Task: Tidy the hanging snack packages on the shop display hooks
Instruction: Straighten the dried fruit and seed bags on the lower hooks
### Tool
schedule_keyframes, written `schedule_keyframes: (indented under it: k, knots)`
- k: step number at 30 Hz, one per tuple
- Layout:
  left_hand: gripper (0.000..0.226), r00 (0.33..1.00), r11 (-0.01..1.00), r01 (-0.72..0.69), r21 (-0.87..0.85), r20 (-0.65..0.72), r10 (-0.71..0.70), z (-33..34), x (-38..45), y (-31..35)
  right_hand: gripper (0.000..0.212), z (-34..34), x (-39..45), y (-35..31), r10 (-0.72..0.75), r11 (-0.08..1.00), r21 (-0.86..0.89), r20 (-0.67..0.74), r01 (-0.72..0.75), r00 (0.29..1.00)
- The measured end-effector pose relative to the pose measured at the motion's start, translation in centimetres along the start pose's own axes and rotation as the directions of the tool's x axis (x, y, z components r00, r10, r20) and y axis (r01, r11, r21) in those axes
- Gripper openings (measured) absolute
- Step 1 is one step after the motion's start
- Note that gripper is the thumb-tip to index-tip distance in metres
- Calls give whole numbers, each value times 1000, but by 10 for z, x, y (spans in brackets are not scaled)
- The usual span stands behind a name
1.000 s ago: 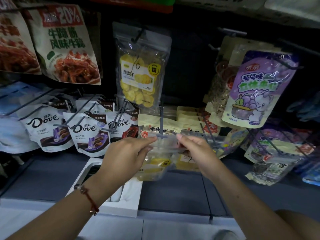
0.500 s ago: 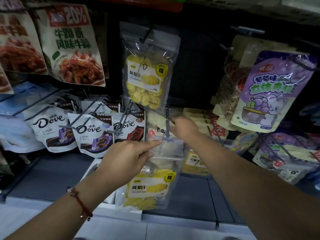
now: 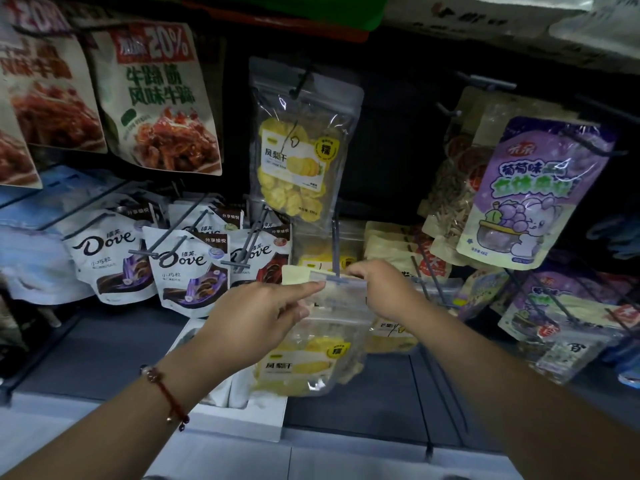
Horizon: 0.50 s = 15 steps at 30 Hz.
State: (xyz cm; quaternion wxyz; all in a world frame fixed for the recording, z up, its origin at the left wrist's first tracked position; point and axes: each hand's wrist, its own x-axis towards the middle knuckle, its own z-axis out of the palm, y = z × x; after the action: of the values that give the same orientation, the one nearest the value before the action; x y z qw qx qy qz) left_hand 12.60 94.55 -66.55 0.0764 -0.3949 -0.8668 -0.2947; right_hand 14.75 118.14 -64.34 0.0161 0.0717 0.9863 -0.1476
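Note:
A clear bag of yellow dried pineapple (image 3: 313, 355) hangs below the tip of a grey display hook (image 3: 335, 251) in the middle of the lower row. My left hand (image 3: 263, 313) pinches the bag's top left corner. My right hand (image 3: 384, 289) grips its top right edge beside the hook tip. A second bag of the same pineapple (image 3: 299, 147) hangs on the hook above. More yellow packs (image 3: 322, 252) sit further back on the lower hook, partly hidden.
Dove chocolate pouches (image 3: 188, 271) hang to the left, spicy meat packs (image 3: 159, 98) above them. Purple grape candy bags (image 3: 533, 192) and beige packs (image 3: 398, 251) hang to the right. A white box (image 3: 239, 417) stands on the grey shelf below. Bare hook ends (image 3: 143, 252) stick out forward.
The bag went from lying flat in both hands to hanging upright at the hook tip. My right hand reached behind the hook, then came back to the bag's top edge.

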Motion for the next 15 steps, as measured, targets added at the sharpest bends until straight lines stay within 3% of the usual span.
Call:
schedule_keyframes:
  k: [3, 7, 11, 15]
  knots:
    - [47, 998, 995, 66, -70, 17, -65, -5, -6, 5, 51, 2, -15, 4, -34, 995, 91, -54, 39, 998]
    - [25, 984, 966, 176, -190, 58, -167, -14, -14, -2, 10, 1, -33, 10, -99, 985, 137, -80, 110, 992]
    - [12, 962, 927, 269, -262, 29, -271, -26, -23, -15, 39, 3, -48, 15, -112, 955, 258, -144, 147, 983]
    - [19, 949, 918, 310, -248, 22, -315, -29, -28, -22, 36, 8, -56, 22, -124, 931, 330, -118, 157, 985]
